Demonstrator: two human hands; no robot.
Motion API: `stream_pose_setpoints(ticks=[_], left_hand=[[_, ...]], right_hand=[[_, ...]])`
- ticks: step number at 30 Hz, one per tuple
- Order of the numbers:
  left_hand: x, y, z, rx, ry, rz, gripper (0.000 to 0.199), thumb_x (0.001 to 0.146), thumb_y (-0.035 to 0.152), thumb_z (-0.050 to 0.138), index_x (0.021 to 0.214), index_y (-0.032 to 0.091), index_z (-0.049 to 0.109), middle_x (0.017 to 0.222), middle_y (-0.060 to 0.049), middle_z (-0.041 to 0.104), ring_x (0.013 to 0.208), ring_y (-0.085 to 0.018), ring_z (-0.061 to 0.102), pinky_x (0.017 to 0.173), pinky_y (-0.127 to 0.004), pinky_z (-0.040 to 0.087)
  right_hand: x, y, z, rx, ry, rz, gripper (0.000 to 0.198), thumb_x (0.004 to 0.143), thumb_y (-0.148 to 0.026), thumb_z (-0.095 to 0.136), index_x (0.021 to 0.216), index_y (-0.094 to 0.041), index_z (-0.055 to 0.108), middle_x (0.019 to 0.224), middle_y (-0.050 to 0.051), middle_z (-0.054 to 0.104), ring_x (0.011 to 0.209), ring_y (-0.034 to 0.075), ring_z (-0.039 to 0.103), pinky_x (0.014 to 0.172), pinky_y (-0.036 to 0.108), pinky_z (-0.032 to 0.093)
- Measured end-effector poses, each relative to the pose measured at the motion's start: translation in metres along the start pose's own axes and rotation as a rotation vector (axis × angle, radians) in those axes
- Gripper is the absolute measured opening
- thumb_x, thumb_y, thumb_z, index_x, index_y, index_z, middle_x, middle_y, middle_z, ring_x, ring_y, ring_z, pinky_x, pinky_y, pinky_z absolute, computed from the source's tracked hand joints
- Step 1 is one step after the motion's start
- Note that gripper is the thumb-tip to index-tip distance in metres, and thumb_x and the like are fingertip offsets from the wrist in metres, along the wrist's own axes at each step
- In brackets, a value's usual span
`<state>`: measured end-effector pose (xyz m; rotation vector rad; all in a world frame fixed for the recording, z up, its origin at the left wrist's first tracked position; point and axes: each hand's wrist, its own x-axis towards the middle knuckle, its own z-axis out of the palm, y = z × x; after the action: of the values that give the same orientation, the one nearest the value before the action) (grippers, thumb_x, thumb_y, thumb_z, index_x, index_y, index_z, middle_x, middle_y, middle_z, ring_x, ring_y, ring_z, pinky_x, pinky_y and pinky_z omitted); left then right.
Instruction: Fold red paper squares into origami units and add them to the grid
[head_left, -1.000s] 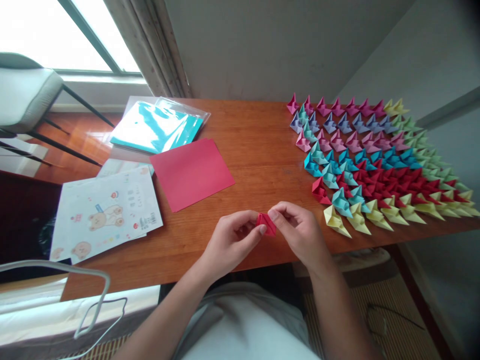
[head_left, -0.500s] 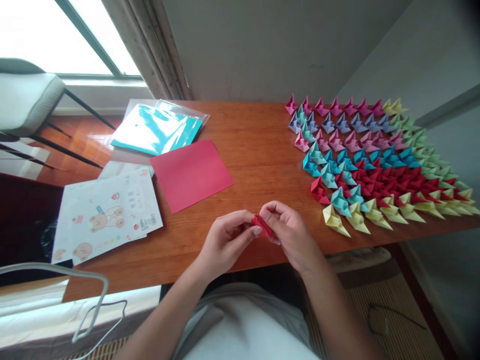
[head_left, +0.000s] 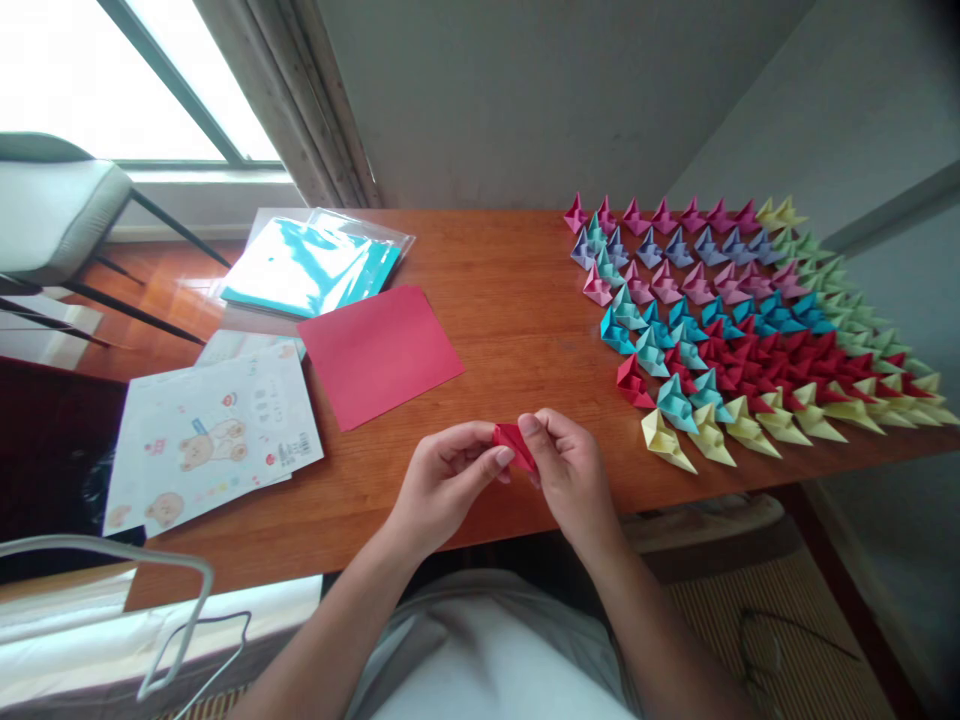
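Observation:
Between my two hands, just above the table's front edge, is a small piece of folded red paper (head_left: pixel 516 446). My left hand (head_left: pixel 453 478) pinches its left end between thumb and fingers. The right end is gripped by my right hand (head_left: pixel 566 465), its thumb lying on top of the paper. Fingers cover part of the folds. Flat sheets of red paper (head_left: pixel 382 355) lie on the table beyond my left hand. To the right stand rows of folded paper boats (head_left: pixel 697 285) in pink, purple, blue, red, green and yellow.
A clear plastic packet of turquoise paper (head_left: pixel 315 262) lies at the back left of the wooden table (head_left: pixel 510 290). Nearer is a white sheet printed with bears (head_left: pixel 217 440). A chair (head_left: pixel 60 215) stands by the window, and a white cable (head_left: pixel 172 560) loops at lower left.
My hands have shifted slightly left with the folded paper. The right thumb has moved onto the paper, and more of its flat red face shows. The view has tilted a little.

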<state>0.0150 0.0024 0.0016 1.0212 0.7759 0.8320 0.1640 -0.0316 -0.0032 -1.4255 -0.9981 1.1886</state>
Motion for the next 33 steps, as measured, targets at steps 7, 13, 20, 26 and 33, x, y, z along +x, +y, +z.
stream_pose_setpoints(ticks=[7, 13, 20, 26, 33], left_hand=[[0.004, -0.001, -0.006, -0.203, -0.032, -0.155, 0.016, 0.083, 0.028, 0.079, 0.086, 0.013, 0.075, 0.061, -0.002, 0.068, 0.052, -0.006, 0.053, 0.048, -0.015, 0.037], [0.004, 0.0, -0.004, -0.127, 0.016, -0.098, 0.017, 0.083, 0.03, 0.078, 0.085, 0.014, 0.075, 0.064, -0.002, 0.07, 0.055, -0.008, 0.057, 0.05, -0.016, 0.041], [0.003, 0.002, 0.003, 0.017, 0.104, -0.002, 0.012, 0.084, 0.026, 0.078, 0.085, 0.014, 0.077, 0.065, -0.001, 0.069, 0.057, -0.007, 0.056, 0.052, -0.015, 0.041], [0.003, -0.001, 0.002, 0.057, 0.106, 0.062, 0.009, 0.084, 0.024, 0.076, 0.084, 0.015, 0.076, 0.066, 0.0, 0.067, 0.057, -0.007, 0.053, 0.052, -0.016, 0.042], [0.002, -0.002, 0.001, 0.077, 0.077, 0.098, 0.009, 0.085, 0.023, 0.075, 0.084, 0.015, 0.075, 0.071, -0.001, 0.067, 0.063, -0.008, 0.056, 0.057, -0.016, 0.045]], right_hand=[[0.002, -0.002, 0.007, -0.165, 0.067, -0.171, 0.044, 0.097, -0.047, 0.056, 0.064, -0.019, 0.049, 0.054, -0.007, 0.043, 0.051, 0.007, 0.038, 0.051, 0.022, 0.03], [0.006, -0.004, 0.005, 0.066, -0.036, -0.015, 0.046, 0.095, -0.052, 0.058, 0.064, -0.019, 0.049, 0.054, -0.007, 0.045, 0.05, 0.007, 0.04, 0.049, 0.021, 0.03], [0.003, -0.004, -0.018, 0.283, -0.177, 0.239, 0.031, 0.085, -0.047, 0.075, 0.079, -0.018, 0.065, 0.061, -0.005, 0.054, 0.054, 0.006, 0.042, 0.05, 0.019, 0.029], [0.002, 0.0, -0.019, 0.306, -0.175, 0.267, 0.033, 0.082, -0.048, 0.077, 0.076, -0.017, 0.067, 0.059, -0.005, 0.053, 0.054, 0.006, 0.041, 0.051, 0.02, 0.028], [0.003, 0.0, -0.02, 0.364, -0.314, 0.329, 0.041, 0.086, -0.055, 0.071, 0.074, -0.016, 0.064, 0.057, -0.006, 0.046, 0.05, 0.006, 0.032, 0.048, 0.021, 0.022]])
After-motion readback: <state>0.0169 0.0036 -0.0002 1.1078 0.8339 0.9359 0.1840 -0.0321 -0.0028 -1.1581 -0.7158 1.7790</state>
